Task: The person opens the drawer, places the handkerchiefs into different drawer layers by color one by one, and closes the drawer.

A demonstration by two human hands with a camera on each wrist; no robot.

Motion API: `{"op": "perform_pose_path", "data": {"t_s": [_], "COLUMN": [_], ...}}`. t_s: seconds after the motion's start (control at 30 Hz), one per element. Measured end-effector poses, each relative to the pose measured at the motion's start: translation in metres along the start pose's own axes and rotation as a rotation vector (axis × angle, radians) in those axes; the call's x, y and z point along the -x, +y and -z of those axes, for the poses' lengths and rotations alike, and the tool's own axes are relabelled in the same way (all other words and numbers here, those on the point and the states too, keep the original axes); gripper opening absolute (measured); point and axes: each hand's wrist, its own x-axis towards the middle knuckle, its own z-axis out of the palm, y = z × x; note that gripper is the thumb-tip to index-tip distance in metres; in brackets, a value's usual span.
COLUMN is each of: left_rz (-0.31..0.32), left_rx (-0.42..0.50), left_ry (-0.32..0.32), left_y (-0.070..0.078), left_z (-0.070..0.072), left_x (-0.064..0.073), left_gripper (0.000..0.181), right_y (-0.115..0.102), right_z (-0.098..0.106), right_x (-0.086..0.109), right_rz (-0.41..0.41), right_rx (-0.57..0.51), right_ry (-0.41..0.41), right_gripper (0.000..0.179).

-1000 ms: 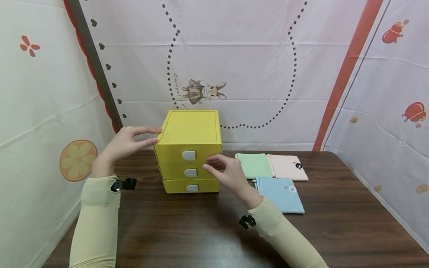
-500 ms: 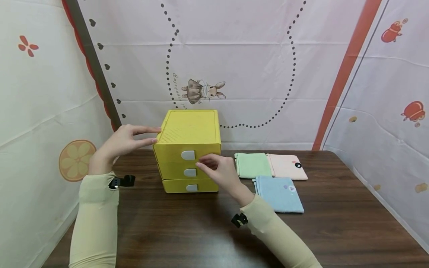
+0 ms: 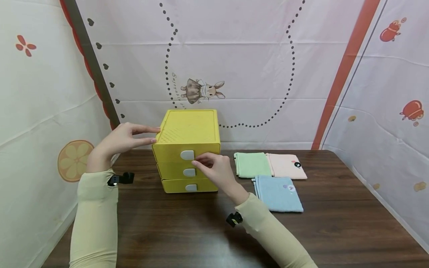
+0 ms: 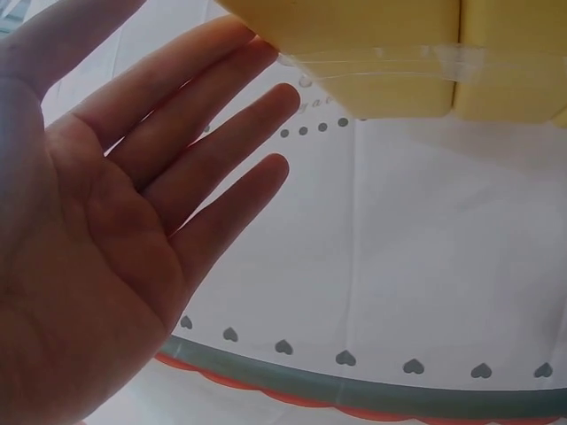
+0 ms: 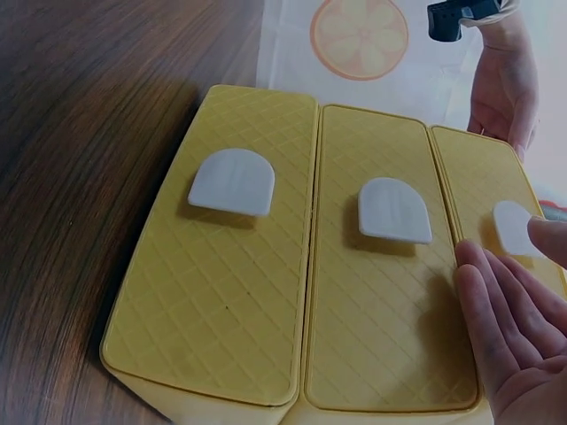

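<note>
A yellow three-drawer storage box stands on the table, its drawers all closed. White tabs serve as handles, on the top drawer, the middle one and the bottom one. My left hand touches the box's upper left edge with extended fingertips; in the left wrist view its fingers are nearly straight and spread. My right hand is at the top drawer's front, fingertips beside the top handle. In the right wrist view, the thumb comes up to that handle, and the other fingers lie lower, loosely bent.
Right of the box lie folded cloths: green, pink and blue. Printed fabric hangs behind the dark wooden table and along both sides.
My right hand has moved left across the drawer front, up to the top handle. The left hand stays at the box's left edge. The drawers have not moved.
</note>
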Motion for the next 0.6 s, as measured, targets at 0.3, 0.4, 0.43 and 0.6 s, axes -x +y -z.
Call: {"op": "perform_pose_path", "data": {"t_s": [0.3, 0.4, 0.43, 0.6], "left_rz": [-0.014, -0.021, -0.023, -0.025], "left_rx": [-0.022, -0.022, -0.022, -0.014], "left_ry": [-0.004, -0.004, -0.003, -0.003], "left_y": [0.0030, 0.0021, 0.0016, 0.0008], "left_z": [0.0022, 0.0022, 0.0021, 0.0015], "left_x": [-0.0007, -0.0007, -0.0007, -0.0015], "left_gripper": [0.050, 0.050, 0.050, 0.050], "right_y": [-0.0011, -0.0021, -0.0026, -0.0043], "right_z": [-0.0036, -0.0048, -0.0052, -0.0072], "right_x": [-0.0025, -0.0033, -0.0036, -0.0041], "right_rz": [-0.030, -0.043, -0.046, -0.056], "right_rx": [0.000, -0.005, -0.006, -0.008], "right_ry": [0.025, 0.033, 0.038, 0.072], "right_gripper": [0.017, 0.017, 0.017, 0.016]}}
